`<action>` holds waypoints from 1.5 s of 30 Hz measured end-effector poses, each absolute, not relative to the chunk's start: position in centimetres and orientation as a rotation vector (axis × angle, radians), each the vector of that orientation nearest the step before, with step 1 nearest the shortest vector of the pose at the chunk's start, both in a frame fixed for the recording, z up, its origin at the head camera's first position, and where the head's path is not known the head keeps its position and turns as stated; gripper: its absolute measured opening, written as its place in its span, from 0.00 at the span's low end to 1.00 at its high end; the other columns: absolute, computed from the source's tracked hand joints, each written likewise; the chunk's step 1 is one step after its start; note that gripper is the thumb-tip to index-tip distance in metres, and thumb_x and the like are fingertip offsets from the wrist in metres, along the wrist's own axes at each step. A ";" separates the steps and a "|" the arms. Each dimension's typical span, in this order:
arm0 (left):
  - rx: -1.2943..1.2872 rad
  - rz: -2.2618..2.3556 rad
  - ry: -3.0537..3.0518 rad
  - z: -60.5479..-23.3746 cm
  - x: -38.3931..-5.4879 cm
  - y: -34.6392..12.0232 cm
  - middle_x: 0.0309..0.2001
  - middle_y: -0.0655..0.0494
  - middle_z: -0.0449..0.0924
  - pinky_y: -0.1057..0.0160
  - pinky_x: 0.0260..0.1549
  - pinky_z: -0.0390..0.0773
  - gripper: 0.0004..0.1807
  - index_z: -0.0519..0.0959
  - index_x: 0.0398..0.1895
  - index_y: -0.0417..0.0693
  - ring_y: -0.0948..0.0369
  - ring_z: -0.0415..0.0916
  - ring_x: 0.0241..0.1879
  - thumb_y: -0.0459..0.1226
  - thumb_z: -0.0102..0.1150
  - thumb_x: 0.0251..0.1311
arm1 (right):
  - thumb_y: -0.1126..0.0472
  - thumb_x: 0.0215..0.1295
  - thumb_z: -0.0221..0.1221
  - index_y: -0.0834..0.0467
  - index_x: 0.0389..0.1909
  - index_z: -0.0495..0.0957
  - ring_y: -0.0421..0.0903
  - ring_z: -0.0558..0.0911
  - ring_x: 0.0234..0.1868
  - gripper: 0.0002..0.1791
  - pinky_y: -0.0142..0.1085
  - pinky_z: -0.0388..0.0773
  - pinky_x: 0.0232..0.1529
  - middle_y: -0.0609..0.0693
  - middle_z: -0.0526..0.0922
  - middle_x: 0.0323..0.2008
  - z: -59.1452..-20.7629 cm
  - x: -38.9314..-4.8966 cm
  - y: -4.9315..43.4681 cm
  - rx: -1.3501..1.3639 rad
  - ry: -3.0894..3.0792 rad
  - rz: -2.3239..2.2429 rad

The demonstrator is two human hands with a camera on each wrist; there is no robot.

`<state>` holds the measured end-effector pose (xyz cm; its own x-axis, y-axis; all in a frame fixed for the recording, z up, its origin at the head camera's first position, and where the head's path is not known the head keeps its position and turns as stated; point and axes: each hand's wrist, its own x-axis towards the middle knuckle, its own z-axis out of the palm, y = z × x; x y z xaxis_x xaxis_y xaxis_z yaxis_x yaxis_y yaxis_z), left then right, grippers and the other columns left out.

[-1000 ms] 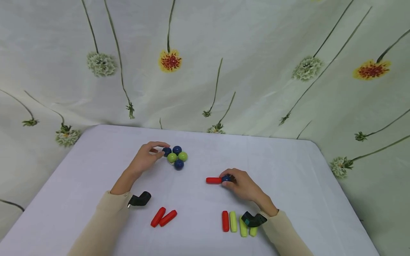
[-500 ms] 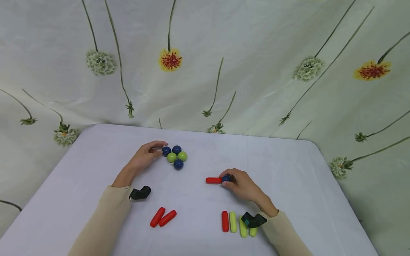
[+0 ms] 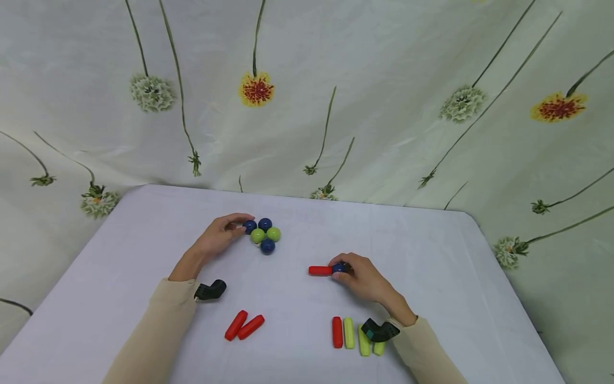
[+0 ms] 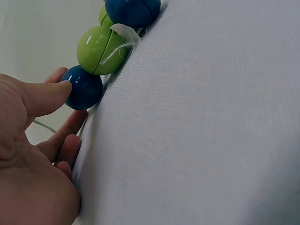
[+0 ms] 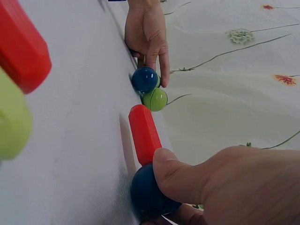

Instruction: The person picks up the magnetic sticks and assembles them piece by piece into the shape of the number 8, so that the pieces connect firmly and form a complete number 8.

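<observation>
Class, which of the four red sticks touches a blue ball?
The red stick pointing left from the right hand: its end meets the blue ball held there. The left red pair and the red one beside green sticks touch no ball.

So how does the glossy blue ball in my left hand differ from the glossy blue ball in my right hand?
The left glossy blue ball, in the left hand, appears to touch a glossy green ball; the right glossy blue ball, in the right hand, meets the end of a faceted red stick. The left ball lies farther from you, the right ball nearer. Both are round, shiny and gripped.
</observation>
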<state>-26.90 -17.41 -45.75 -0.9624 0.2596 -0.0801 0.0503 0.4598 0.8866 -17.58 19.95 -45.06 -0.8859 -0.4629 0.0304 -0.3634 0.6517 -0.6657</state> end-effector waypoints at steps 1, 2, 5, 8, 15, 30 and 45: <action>0.268 1.507 2.508 -45.8 -26.9 -17.4 0.67 0.40 0.71 0.44 0.66 0.60 0.20 0.75 0.64 0.43 0.45 0.64 0.65 0.30 0.52 0.71 | 0.64 0.68 0.62 0.56 0.50 0.80 0.43 0.77 0.43 0.11 0.34 0.76 0.46 0.51 0.83 0.45 -45.0 -17.6 20.0 -0.686 2.724 -1.052; 0.265 1.501 2.515 -45.8 -26.9 -17.4 0.67 0.40 0.71 0.46 0.64 0.62 0.20 0.75 0.64 0.43 0.45 0.65 0.63 0.30 0.52 0.71 | 0.64 0.68 0.62 0.56 0.50 0.80 0.43 0.77 0.43 0.11 0.34 0.76 0.46 0.51 0.83 0.45 -45.0 -17.5 19.9 -0.687 2.723 -1.054; 0.247 1.491 2.538 -45.9 -26.8 -17.4 0.66 0.39 0.71 0.51 0.58 0.65 0.20 0.74 0.65 0.44 0.47 0.67 0.58 0.31 0.53 0.71 | 0.64 0.68 0.62 0.56 0.50 0.80 0.43 0.77 0.43 0.11 0.34 0.76 0.46 0.51 0.83 0.46 -45.0 -17.5 19.9 -0.689 2.723 -1.053; 0.226 1.483 2.562 -46.0 -26.8 -17.4 0.66 0.39 0.72 0.53 0.54 0.66 0.21 0.73 0.66 0.45 0.48 0.67 0.56 0.32 0.54 0.71 | 0.64 0.68 0.62 0.57 0.50 0.80 0.43 0.77 0.42 0.11 0.34 0.76 0.46 0.51 0.83 0.45 -44.9 -17.4 19.9 -0.688 2.722 -1.054; 0.198 1.473 2.588 -46.2 -26.7 -17.4 0.65 0.38 0.72 0.55 0.51 0.67 0.21 0.72 0.66 0.46 0.48 0.67 0.55 0.34 0.53 0.72 | 0.64 0.68 0.62 0.57 0.50 0.80 0.43 0.77 0.42 0.11 0.34 0.76 0.45 0.52 0.83 0.46 -44.8 -17.4 19.9 -0.690 2.726 -1.051; 0.125 1.539 2.593 -44.5 -24.4 -19.9 0.69 0.34 0.64 0.41 0.65 0.67 0.23 0.67 0.70 0.47 0.40 0.68 0.67 0.40 0.50 0.75 | 0.64 0.69 0.61 0.57 0.51 0.80 0.44 0.77 0.43 0.11 0.35 0.76 0.46 0.53 0.83 0.48 -44.9 -17.4 19.9 -0.657 2.729 -1.035; 0.335 1.585 2.541 -40.3 -20.3 -15.7 0.64 0.42 0.71 0.47 0.58 0.76 0.22 0.70 0.68 0.48 0.44 0.77 0.59 0.40 0.55 0.73 | 0.63 0.69 0.61 0.57 0.50 0.80 0.43 0.76 0.42 0.11 0.33 0.75 0.45 0.52 0.83 0.47 -44.8 -17.5 19.9 -0.651 2.723 -1.051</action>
